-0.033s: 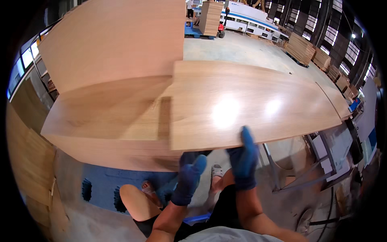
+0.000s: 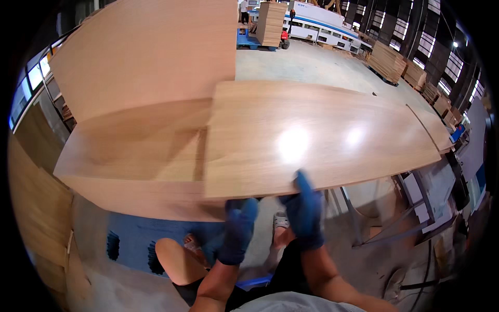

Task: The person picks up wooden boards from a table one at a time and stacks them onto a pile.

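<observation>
A wide wood-grain panel (image 2: 260, 114) lies level before me, its left end overlapping a stack of similar panels (image 2: 130, 145). My right hand (image 2: 304, 213), in a blue glove, grips its near edge with the thumb on top and the fingers hidden underneath. Close by on the left, my other blue-gloved hand, the left hand (image 2: 238, 231), is at the same edge near the panel's left corner. Its thumb points up just below the edge, and its fingers go out of sight under the panel. Both hands are a little blurred.
A tall block of panels (image 2: 150, 52) rises behind the stack, which rests on a blue pallet (image 2: 140, 229). Below the panel's right end is a metal frame (image 2: 358, 218). Farther off are a long white machine (image 2: 322, 23) and several panel piles (image 2: 387, 62).
The panel has shifted a little to the left, farther over the stack. Both my hands have moved left with it, the right hand also slightly downward.
</observation>
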Demonstrator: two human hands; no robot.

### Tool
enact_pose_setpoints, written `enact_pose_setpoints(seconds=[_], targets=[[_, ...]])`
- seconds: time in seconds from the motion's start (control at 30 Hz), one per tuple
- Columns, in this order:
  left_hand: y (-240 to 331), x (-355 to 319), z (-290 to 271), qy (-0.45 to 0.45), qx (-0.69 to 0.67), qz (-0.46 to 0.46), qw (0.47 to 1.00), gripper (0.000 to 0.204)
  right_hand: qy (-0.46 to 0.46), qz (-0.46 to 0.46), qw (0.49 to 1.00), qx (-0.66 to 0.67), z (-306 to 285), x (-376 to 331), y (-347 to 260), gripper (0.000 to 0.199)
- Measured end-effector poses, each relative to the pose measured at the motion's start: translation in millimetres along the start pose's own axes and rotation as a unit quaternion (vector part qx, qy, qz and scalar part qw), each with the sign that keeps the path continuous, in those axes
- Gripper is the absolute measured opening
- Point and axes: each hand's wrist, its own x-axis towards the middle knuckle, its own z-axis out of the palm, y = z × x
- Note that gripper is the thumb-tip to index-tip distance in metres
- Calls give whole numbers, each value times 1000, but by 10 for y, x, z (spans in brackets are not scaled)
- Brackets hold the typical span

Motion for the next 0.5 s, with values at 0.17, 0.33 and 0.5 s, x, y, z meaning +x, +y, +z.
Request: enact_pose_setpoints(seconds=[0.17, 0.33, 0.5], targets=[[116, 68, -899, 259, -226, 20, 939, 45, -48, 19, 995, -90, -503, -394, -225, 41], [772, -369, -2038, 375, -121, 46, 918, 54, 120, -192, 974, 22, -1409, -486, -1279, 55], [1510, -361, -2216, 420, -55, 104, 900, 61, 220, -73, 972, 34, -1513, -625, -156, 52]])
